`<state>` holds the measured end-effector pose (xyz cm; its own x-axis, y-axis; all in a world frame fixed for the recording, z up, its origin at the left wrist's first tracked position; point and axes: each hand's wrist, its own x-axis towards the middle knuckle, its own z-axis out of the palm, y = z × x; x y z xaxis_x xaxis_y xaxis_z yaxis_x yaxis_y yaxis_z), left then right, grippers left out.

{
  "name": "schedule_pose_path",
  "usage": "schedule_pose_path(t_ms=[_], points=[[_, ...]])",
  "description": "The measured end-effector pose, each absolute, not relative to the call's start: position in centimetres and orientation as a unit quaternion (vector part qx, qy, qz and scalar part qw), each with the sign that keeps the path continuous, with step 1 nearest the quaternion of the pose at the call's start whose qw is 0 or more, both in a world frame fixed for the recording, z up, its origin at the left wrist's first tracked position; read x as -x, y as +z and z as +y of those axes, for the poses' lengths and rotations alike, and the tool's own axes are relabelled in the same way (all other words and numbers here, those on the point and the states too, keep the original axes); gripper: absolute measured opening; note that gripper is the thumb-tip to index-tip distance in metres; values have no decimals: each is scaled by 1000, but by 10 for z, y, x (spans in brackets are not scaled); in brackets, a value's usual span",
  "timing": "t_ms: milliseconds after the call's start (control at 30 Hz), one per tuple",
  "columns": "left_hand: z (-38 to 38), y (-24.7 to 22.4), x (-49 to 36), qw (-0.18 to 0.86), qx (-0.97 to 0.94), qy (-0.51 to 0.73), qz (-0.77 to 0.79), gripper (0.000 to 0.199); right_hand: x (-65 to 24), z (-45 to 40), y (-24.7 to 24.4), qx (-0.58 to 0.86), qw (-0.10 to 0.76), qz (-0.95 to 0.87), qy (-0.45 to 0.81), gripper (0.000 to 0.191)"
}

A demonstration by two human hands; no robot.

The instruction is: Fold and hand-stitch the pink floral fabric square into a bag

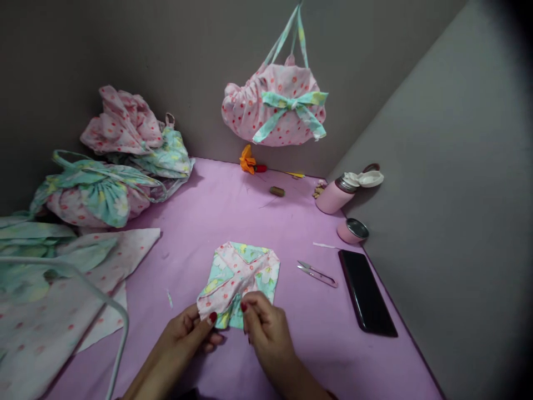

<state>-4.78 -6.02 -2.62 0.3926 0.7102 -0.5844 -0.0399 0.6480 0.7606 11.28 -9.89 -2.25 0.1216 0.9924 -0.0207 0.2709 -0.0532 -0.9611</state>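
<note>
The left hand (192,328) grasps the near left corner of a patchwork cloth (245,272) between thumb and fingers. The right hand (270,325) has its fingers drawn together at the cloth's near right edge; whether they grip it or something finer, I cannot tell. The cloth is over the purple surface (187,211). Right of the cloth lie thread snips (317,274), with a black phone (367,291) farther right; left of the cloth, spotted fabric (94,286).
</note>
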Motion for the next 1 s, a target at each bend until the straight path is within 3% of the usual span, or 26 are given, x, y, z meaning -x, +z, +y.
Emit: schedule_pose_path(t_ms=[100, 200, 1000], points=[[-59, -27, 48, 752, -352, 263, 492, 29, -109, -101, -21, 583, 360, -627, 371, 17], [-57, -27, 48, 757, -350, 257, 488, 22, -108, -102, -22, 573, 336, -657, 356, 21], [-56, -23, 49, 751, -351, 263, 493, 25, -107, -103, -25, 583, 327, -662, 338, 23]])
